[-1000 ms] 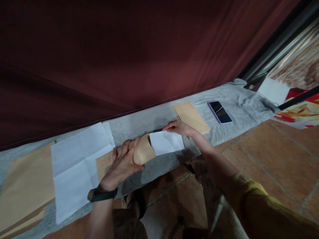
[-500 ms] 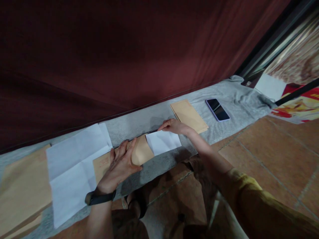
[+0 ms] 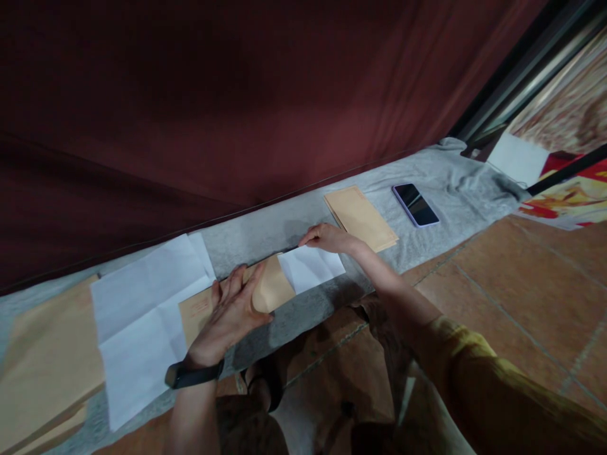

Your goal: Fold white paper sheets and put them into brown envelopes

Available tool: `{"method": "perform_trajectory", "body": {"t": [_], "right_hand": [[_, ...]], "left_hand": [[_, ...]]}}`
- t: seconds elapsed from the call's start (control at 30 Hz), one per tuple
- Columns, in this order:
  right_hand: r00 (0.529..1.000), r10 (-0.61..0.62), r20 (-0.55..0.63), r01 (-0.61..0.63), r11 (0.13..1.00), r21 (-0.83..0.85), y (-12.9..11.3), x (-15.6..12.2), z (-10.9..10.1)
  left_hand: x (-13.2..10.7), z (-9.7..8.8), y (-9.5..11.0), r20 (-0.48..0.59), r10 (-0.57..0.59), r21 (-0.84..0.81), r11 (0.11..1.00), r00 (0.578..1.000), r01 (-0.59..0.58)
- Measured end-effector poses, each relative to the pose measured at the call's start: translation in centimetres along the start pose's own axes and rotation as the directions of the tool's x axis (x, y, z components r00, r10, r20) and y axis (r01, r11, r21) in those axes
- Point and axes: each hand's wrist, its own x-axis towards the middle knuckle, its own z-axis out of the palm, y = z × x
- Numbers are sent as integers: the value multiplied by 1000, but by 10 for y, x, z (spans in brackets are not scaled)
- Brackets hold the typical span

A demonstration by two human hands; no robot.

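My left hand (image 3: 237, 309) spans a brown paper envelope (image 3: 195, 311), thumb at its near edge and fingers at its far edge. The envelope's right end bulges up a little. From that end sticks out a folded white sheet of paper (image 3: 313, 268), its left part hidden in the envelope. My right hand (image 3: 327, 237) pinches the sheet's far right corner between thumb and fingers. Left of the envelope lie creased white sheets (image 3: 142, 309), partly under it.
Large brown envelopes (image 3: 47, 360) lie at the far left. A small stack of brown envelopes (image 3: 360, 215) and a phone (image 3: 415, 205) are on the right of the grey cloth (image 3: 469, 189). A dark red curtain (image 3: 265, 114) hangs behind. Tiled floor (image 3: 512, 284) shows in front.
Hardly anything differs. The view has shifted slightly, and both hands keep their places on the envelope and the white sheet.
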Motion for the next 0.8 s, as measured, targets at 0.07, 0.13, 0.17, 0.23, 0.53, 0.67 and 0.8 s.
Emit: {"method": "perform_trajectory", "body": {"t": [0.07,0.13,0.17,0.23,0.53,0.67,0.8], "right_hand": [[1000,-8,-8,8,1000,2,0,0,0],[1000,-15,-13,15,1000,13,0,1,1],[1000,-17,-13,17,1000,20,1,2,2],[1000,-14,-18,15,999,32,3,3,5],[978,61,-199,-41,994,101,11,9,19],[921,235,-311,-227,972,62,17,-3,8],[935,293,-202,-284,956,71,19,-20,-2]], "left_hand": [[-1,0,0,-4,5,3,1000,1000,-5],[-1,0,1,-9,10,2,1000,1000,-10],[-1,0,1,-11,14,1,1000,1000,-14],[0,0,1,-4,16,-1,1000,1000,-16],[3,5,-4,20,-10,-3,1000,1000,10],[0,4,-1,-35,-9,-15,1000,999,9],[1,2,3,-149,-35,-15,999,988,33]]}}
